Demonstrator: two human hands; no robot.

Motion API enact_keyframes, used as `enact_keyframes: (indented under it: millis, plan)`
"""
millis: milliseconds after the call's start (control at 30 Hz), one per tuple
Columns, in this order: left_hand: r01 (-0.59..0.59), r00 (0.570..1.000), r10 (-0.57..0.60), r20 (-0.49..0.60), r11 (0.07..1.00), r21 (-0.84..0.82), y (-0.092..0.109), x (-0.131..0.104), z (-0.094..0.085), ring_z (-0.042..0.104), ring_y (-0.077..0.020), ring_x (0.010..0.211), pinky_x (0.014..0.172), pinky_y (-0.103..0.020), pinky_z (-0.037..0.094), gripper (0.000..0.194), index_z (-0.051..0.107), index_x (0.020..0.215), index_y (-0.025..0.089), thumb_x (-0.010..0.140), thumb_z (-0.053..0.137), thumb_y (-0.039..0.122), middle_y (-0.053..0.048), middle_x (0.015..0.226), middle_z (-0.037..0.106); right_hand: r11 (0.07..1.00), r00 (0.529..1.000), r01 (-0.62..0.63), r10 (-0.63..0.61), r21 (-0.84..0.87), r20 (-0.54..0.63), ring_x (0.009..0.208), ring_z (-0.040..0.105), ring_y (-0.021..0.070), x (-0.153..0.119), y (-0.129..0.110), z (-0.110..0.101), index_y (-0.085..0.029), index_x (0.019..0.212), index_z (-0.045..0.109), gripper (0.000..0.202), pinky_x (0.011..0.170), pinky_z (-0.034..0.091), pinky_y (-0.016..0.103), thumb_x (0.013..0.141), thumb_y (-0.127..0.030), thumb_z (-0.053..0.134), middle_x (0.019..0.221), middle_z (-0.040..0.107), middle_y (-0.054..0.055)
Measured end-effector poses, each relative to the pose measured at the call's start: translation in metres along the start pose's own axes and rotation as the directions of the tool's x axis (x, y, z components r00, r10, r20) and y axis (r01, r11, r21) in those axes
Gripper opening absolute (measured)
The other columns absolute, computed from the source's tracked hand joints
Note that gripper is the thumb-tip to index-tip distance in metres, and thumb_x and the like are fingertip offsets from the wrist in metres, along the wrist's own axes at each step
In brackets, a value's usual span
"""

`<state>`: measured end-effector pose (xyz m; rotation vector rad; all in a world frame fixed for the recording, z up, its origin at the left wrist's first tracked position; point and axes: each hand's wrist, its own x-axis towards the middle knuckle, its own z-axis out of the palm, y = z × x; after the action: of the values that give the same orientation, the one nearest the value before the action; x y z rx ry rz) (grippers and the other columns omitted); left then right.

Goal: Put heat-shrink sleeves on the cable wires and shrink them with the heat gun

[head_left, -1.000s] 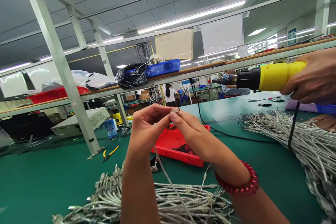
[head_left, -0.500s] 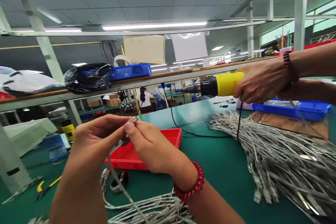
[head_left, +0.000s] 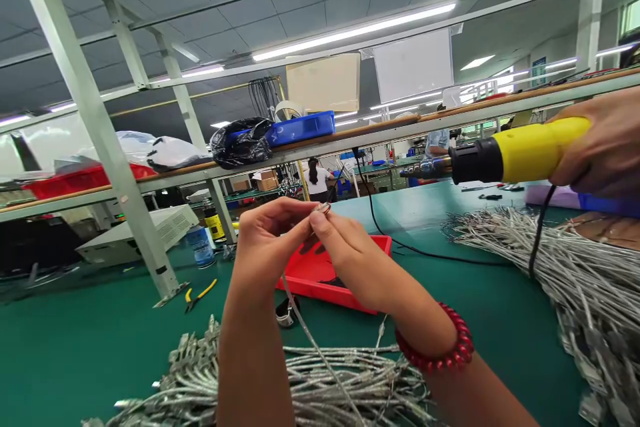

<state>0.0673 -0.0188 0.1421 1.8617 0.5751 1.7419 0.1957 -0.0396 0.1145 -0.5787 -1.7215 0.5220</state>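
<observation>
My left hand point(head_left: 267, 247) and my right hand point(head_left: 357, 257) meet at the centre, fingertips pinched together around the end of a thin grey cable point(head_left: 320, 350). A small shiny bit shows at the fingertips, but its shape is mostly hidden. The cable hangs from under my left hand toward a pile of silvery cables point(head_left: 360, 380) below. Behind and under my hands sits a red tray point(head_left: 325, 291) with small dark pieces in it. At the right, another person's hand point(head_left: 607, 147) grips a yellow and black heat gun point(head_left: 530, 152), its metal nozzle pointing left, apart from my hands.
A large bundle of grey cables point(head_left: 565, 267) lies at the right, with the heat gun's black cord point(head_left: 445, 255) nearby. Yellow-handled pliers point(head_left: 201, 295) rest at the left, near a shelf post point(head_left: 115, 167). A dark ring-like object point(head_left: 286, 313) lies before the tray.
The view has swung left, so my hands, the tray and the shelf appear farther right. The other person's heat gun also appears farther right. Both my hands keep their pinch on the cable.
</observation>
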Motion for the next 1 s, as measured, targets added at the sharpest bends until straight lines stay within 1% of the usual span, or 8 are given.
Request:
enact_keyframes:
  millis: [100,233,333,500,600,733,867,1000]
  plan:
    - [0.028,0.999,-0.027,0.043,0.999,-0.027,0.003,-0.001,0.002,0.060,-0.0087,0.049,0.046,-0.016,0.050,0.009,0.079,0.071,0.023,0.066,0.086,0.022,0.000,0.064,0.074,1.000,1.000,-0.007,0.007,-0.029,0.003,0.089,0.059,0.0182,0.001,0.000,0.000,-0.020,0.094,0.060,0.040,0.080,0.046,0.034,0.103,-0.043,0.029,0.095,0.067,0.006]
    - [0.078,0.997,-0.079,-0.010,0.994,-0.071,0.008,-0.003,0.004,0.066,-0.0088,0.057,0.053,-0.013,0.054,0.012,0.079,0.071,0.022,0.063,0.088,0.019,0.001,0.069,0.076,0.999,1.000,-0.011,0.011,-0.050,0.000,0.093,0.059,0.0185,0.002,-0.001,0.001,-0.020,0.094,0.058,0.040,0.083,0.045,0.033,0.103,-0.044,0.028,0.096,0.066,0.006]
    - [0.048,0.999,-0.048,0.004,0.997,-0.063,0.007,-0.001,0.002,0.066,-0.0100,0.055,0.050,-0.013,0.055,0.016,0.079,0.069,0.023,0.058,0.089,0.017,0.001,0.068,0.076,0.998,1.000,-0.012,0.012,-0.066,-0.005,0.091,0.058,0.0185,0.002,0.000,0.001,-0.020,0.091,0.056,0.041,0.083,0.045,0.033,0.103,-0.046,0.027,0.095,0.066,0.006]
    - [-0.014,0.999,0.015,0.046,1.000,-0.011,0.000,0.004,-0.005,0.070,-0.0105,0.056,0.052,-0.013,0.057,0.012,0.080,0.071,0.025,0.063,0.084,0.017,0.002,0.068,0.076,0.999,1.000,-0.027,0.028,-0.046,0.014,0.087,0.059,0.0177,0.001,-0.001,0.001,-0.020,0.087,0.055,0.043,0.077,0.045,0.032,0.103,-0.047,0.026,0.091,0.066,0.006]
    - [-0.014,0.998,0.014,0.056,1.000,0.005,-0.001,0.004,-0.007,0.071,-0.0089,0.059,0.056,-0.010,0.057,0.012,0.080,0.071,0.027,0.065,0.082,0.016,0.004,0.069,0.077,0.998,1.000,-0.026,0.026,-0.065,0.006,0.089,0.059,0.0184,0.000,-0.002,0.001,-0.019,0.089,0.057,0.043,0.078,0.045,0.032,0.103,-0.047,0.027,0.095,0.067,0.007]
    - [-0.007,0.998,0.007,0.067,1.000,-0.003,0.000,0.003,-0.005,0.069,-0.0063,0.056,0.053,-0.006,0.054,0.016,0.080,0.071,0.029,0.065,0.081,0.014,0.006,0.068,0.076,0.996,1.000,-0.026,0.027,-0.088,0.013,0.088,0.061,0.0185,0.000,-0.002,0.001,-0.018,0.090,0.058,0.045,0.079,0.046,0.032,0.103,-0.047,0.027,0.095,0.068,0.008]
    - [0.003,0.998,-0.003,0.056,1.000,0.002,0.001,0.003,-0.005,0.070,-0.0068,0.057,0.055,-0.007,0.055,0.015,0.080,0.072,0.028,0.066,0.081,0.014,0.005,0.068,0.077,0.994,0.999,-0.032,0.033,-0.103,0.014,0.088,0.061,0.0183,0.000,-0.003,0.002,-0.018,0.091,0.058,0.045,0.079,0.046,0.032,0.104,-0.047,0.026,0.094,0.068,0.009]
    - [0.009,0.999,-0.009,0.050,1.000,0.004,0.001,0.002,-0.006,0.069,-0.0066,0.056,0.054,-0.007,0.055,0.014,0.080,0.072,0.027,0.066,0.081,0.014,0.004,0.068,0.076,0.995,0.999,-0.035,0.037,-0.093,0.028,0.088,0.061,0.0178,0.001,-0.004,0.002,-0.017,0.098,0.060,0.046,0.078,0.047,0.031,0.104,-0.046,0.025,0.100,0.069,0.010]
